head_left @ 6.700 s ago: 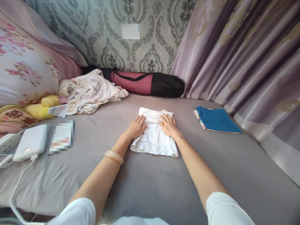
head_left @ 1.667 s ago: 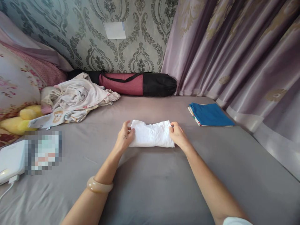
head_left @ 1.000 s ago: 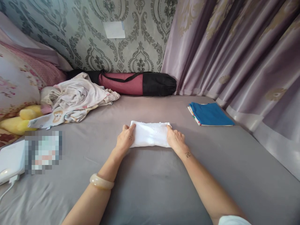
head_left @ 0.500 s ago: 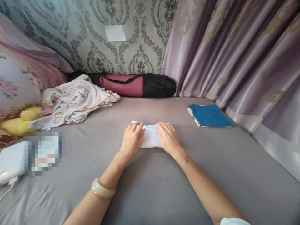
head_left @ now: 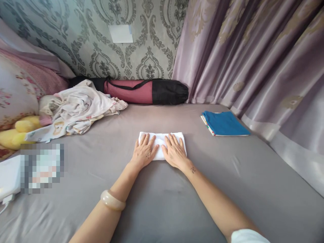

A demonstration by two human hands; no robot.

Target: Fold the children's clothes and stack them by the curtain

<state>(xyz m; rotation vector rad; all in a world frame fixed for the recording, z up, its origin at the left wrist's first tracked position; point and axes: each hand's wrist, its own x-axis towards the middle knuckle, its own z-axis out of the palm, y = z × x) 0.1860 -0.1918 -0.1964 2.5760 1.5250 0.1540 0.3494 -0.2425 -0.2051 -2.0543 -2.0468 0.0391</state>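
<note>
A folded white cloth (head_left: 159, 154) lies flat on the grey bed sheet (head_left: 162, 209) in front of me. My left hand (head_left: 145, 151) rests palm down on its left part, fingers stretched out. On the right part, my right hand (head_left: 175, 151) lies flat as well, its fingers spread a little. The two thumbs point towards each other with a strip of cloth showing between them. Parts of the cloth are hidden under both palms.
A folded blue cloth (head_left: 225, 123) lies at the right. Crumpled pale fabric (head_left: 81, 101) and a yellow plush toy (head_left: 22, 130) are at the left. A rolled mat in a bag (head_left: 129, 91) lies along the wall. A white device (head_left: 10, 175) with a cable sits at the left edge.
My fingers, curled over the cloth's far edge before, now lie flat and spread on it. The hands have come slightly closer together, and the cloth looks flatter. The view has shifted a little.
</note>
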